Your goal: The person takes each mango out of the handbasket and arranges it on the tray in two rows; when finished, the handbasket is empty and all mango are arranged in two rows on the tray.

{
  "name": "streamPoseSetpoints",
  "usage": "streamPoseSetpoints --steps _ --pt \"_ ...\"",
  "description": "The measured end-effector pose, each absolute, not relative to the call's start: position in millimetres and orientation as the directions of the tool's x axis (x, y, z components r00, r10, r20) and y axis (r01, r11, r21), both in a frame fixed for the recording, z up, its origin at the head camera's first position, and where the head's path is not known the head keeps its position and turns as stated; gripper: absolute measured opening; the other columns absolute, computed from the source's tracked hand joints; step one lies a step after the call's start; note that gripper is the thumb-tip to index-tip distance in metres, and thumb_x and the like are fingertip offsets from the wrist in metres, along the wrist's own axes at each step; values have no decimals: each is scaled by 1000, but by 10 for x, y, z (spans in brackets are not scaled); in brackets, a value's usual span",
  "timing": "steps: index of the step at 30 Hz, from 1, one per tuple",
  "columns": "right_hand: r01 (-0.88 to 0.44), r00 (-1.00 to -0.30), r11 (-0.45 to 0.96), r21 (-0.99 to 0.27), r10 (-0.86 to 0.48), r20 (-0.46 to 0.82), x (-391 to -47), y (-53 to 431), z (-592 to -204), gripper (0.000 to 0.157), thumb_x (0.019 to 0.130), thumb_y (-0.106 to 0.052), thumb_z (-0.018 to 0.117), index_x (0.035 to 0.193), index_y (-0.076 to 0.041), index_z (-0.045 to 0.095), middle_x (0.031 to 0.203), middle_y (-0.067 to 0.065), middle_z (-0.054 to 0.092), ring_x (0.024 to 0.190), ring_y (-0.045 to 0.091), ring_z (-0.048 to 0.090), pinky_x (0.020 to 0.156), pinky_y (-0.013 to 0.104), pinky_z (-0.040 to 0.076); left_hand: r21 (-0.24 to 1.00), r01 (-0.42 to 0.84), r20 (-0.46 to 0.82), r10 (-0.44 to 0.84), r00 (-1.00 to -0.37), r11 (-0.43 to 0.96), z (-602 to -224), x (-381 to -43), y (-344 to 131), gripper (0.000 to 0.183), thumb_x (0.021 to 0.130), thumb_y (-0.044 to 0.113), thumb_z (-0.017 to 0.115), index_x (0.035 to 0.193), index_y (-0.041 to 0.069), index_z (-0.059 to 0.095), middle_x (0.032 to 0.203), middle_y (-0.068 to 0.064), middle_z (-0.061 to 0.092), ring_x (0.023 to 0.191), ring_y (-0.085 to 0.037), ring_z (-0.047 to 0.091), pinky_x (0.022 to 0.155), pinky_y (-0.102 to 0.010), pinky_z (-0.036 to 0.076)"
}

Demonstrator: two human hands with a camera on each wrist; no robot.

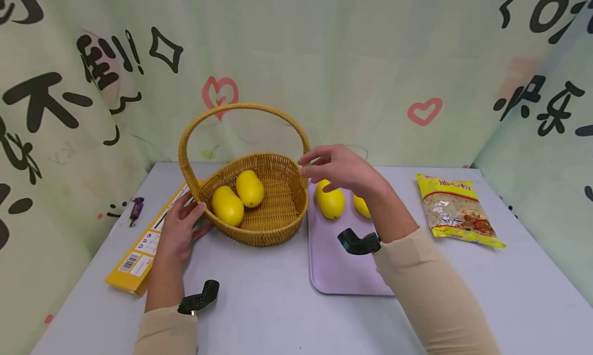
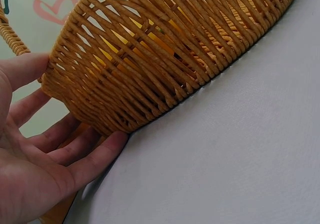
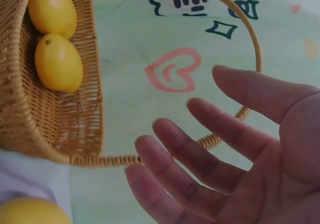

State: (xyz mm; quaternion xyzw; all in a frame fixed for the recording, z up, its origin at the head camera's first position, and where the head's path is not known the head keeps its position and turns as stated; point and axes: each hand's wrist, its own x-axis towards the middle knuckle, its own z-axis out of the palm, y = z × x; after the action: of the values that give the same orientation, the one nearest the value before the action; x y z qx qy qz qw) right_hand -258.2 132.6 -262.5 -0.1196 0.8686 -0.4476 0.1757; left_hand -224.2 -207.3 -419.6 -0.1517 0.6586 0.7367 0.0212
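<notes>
Two lemons (image 1: 250, 189) lie side by side in the left part of a wicker basket (image 1: 273, 237) with a tall arched handle (image 1: 245, 106). My left hand (image 1: 178, 229) rests on the basket's left outer side. Seen from the left wrist, its thumb is near the rim and its fairly straight fingers (image 2: 100, 159) touch the lower weave. My right hand (image 1: 345, 170) hovers by the basket's right rim, fingers spread and nothing in them. Below it, another lemon (image 1: 330, 200) sits on a purple tray (image 1: 343, 272), and one more (image 1: 361, 206) is partly hidden behind the right forearm.
A yellow box (image 1: 132, 265) lies left of the basket, partly behind the left hand, with a small purple-wrapped item (image 1: 136, 209) beyond it. To the tray's right lies a yellow food packet (image 1: 458, 211). A printed curtain (image 1: 361, 87) hangs along the back and sides of the table.
</notes>
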Motion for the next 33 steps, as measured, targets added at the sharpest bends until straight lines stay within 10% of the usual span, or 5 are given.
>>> streamPoseSetpoints --steps 33 --pt "146 -824 564 -813 -386 -415 -3225 381 -2999 51 99 -31 70 145 -16 57 151 7 52 137 39 52 99 50 58 963 -223 -246 -160 -956 -151 -4202 -2242 -2068 65 107 29 58 163 39 27 170 -2 30 150 -26 40 115 -49 47"
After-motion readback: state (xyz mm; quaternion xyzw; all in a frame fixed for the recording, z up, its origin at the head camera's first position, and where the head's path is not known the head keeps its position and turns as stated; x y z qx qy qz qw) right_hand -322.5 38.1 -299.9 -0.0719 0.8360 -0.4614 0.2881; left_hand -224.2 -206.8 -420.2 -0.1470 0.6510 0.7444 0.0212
